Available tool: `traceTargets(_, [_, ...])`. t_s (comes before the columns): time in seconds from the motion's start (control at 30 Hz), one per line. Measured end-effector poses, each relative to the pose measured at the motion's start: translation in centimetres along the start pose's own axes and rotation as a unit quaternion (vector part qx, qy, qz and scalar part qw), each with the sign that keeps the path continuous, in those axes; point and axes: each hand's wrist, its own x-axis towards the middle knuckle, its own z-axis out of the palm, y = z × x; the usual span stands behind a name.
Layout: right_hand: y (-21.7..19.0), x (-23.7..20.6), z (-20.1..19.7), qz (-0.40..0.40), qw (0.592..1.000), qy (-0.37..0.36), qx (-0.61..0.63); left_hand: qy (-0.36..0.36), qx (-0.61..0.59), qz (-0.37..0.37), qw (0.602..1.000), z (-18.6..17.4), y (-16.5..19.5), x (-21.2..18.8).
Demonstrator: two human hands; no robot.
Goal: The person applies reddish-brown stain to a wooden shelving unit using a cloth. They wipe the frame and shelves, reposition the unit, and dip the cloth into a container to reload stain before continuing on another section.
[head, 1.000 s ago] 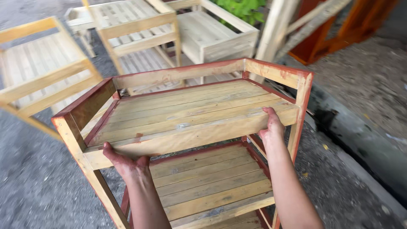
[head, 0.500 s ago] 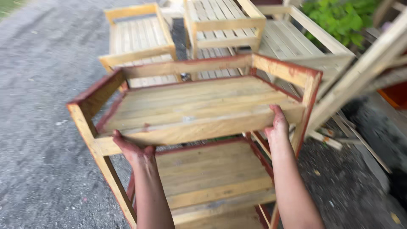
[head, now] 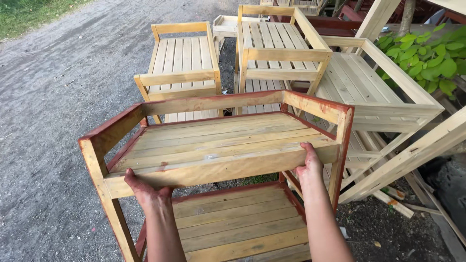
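Note:
A two-tier wooden shelf rack [head: 218, 140] with slatted pale boards and red-stained edges stands right in front of me. My left hand [head: 143, 191] grips the underside of its top front rail near the left post. My right hand [head: 308, 165] clasps the same rail near the right post, thumb on top. Both hands are smeared with red stain. The rack's lower shelf [head: 233, 221] shows between my forearms.
Several unstained slatted wooden racks [head: 182, 63] and frames [head: 383, 92] stand just beyond the held rack. Grey gravel ground [head: 53, 97] spreads to the left, with grass at the far top left. Green leafy plants [head: 427, 58] and loose timber lie to the right.
The view has swung left and the rack has shifted with my hands toward the other racks. Both hands keep their grip on the front rail.

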Motion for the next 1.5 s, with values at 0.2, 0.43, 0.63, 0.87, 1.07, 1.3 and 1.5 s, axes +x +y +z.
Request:
traceTargets(0.2, [-1.8,1.8,0.5,0.002,0.999,0.048,0.009,0.034,0.021,-0.027,0.999,2.8,-1.3,0.1])
traceTargets(0.43, [-3.6,2.9,-0.4,-0.022,0.998,0.06,0.02,-0.026,0.005,-0.038,0.999,4.7,-4.3,1.6])
traceTargets(0.63, [-3.2,2.2,-0.6,-0.043,0.997,0.045,0.044,-0.052,0.003,-0.037,0.998,3.2,-7.1,5.9])
traceTargets(0.87, [1.5,2.1,2.4,-0.056,0.989,0.122,0.067,-0.006,0.031,-0.066,0.997,0.4,-6.5,11.1])
traceTargets(1.07, [1.8,4.3,3.3,-0.038,0.997,-0.018,0.069,-0.053,0.049,-0.077,0.994,0.9,-7.0,13.1])
traceTargets(1.3, [1.5,3.9,4.8,-0.131,0.99,0.02,0.05,-0.064,0.069,-0.067,0.993,2.2,-7.8,13.0])
traceTargets(1.5, [1.5,3.1,5.3,-0.138,0.989,0.028,0.046,-0.065,0.082,-0.063,0.993,2.7,-7.9,12.3])
